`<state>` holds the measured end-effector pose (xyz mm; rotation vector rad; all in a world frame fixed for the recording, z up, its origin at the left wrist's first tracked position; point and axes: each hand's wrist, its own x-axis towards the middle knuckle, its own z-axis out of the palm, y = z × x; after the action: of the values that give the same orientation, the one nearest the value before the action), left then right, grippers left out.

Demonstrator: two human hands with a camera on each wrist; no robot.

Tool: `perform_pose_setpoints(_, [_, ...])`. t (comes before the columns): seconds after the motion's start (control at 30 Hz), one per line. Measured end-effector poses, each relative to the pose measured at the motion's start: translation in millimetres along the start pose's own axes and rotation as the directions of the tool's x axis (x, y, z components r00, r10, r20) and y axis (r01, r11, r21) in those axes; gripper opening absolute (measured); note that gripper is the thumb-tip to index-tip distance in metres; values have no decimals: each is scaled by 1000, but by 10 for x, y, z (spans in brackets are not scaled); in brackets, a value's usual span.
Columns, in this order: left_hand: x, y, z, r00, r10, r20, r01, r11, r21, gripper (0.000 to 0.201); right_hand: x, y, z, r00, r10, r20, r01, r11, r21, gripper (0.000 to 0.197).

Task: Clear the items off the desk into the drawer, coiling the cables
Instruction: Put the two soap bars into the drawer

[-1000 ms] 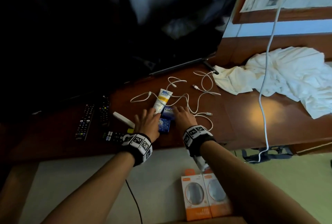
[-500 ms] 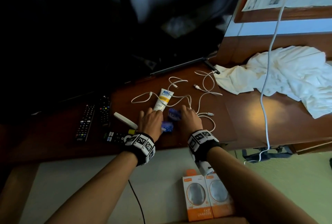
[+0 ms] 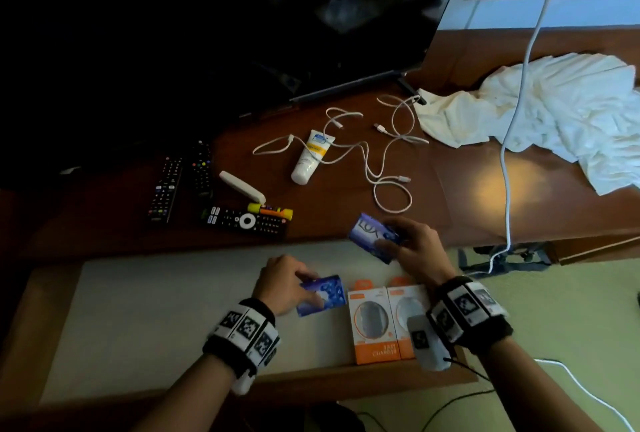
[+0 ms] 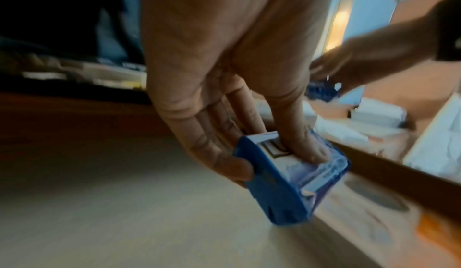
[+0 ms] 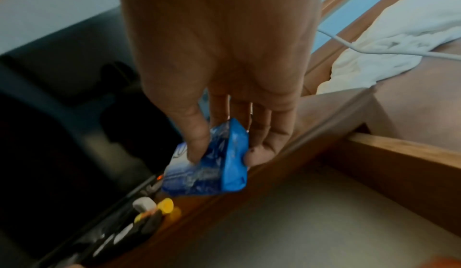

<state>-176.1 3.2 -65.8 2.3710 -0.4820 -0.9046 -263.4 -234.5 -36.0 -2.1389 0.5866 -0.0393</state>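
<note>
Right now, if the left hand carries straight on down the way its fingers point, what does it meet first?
Probably the drawer's pale floor. The left hand holds a blue soap box low over it, with nothing visible between. The orange charger boxes sit just to the right, apparently outside that line, though depth is unclear.

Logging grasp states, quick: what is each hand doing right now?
Left hand: holding a blue soap pack low over the drawer.
Right hand: holding the Lux soap pack.

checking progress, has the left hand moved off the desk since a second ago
Yes. The left hand, gripping a blue soap packet, has come back toward the person, from beside the white tube to over the open drawer.
</note>
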Motion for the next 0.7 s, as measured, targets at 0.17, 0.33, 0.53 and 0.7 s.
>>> perform_pose_setpoints(0.17, [-1, -251, 596, 967, -176, 185, 139, 970, 199, 45, -216, 279, 280, 979, 47, 200, -26, 994, -107, 31])
perform_pose_setpoints(0.33, [29, -325, 966, 931, -235, 279, 148, 942, 300, 47, -287, 374, 513, 953, 102, 284, -46, 979, -197, 28])
perform_pose_setpoints(0.53, [83, -275, 1149, 913, -258, 316, 143, 928, 344, 41, -302, 388, 642, 935, 146, 325, -56, 961, -269, 33])
perform_pose_setpoints(0.7, [73, -292, 1210, 913, -266, 311, 148, 924, 353, 33, -284, 415, 708, 928, 171, 330, -72, 954, -291, 34])
